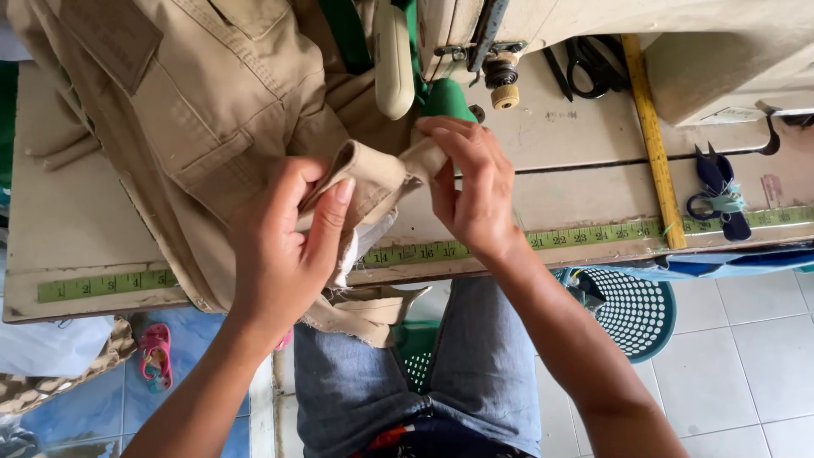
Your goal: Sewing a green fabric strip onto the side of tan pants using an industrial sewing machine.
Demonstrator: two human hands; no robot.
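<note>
Worn wooden surface (593, 182) carried the khaki cotton garment (229, 102) under a cream sewing machine (593, 21). My left hand (284, 246) and right hand (475, 191) each pinched its folded tan strap (381, 174), grips closed tight.

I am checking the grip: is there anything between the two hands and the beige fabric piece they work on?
Nothing visible. The left hand and the right hand both pinch the folded beige fabric strip directly, thumbs and fingers touching the cloth.

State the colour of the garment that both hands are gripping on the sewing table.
Khaki tan; the garment shows best in the head view.
</note>
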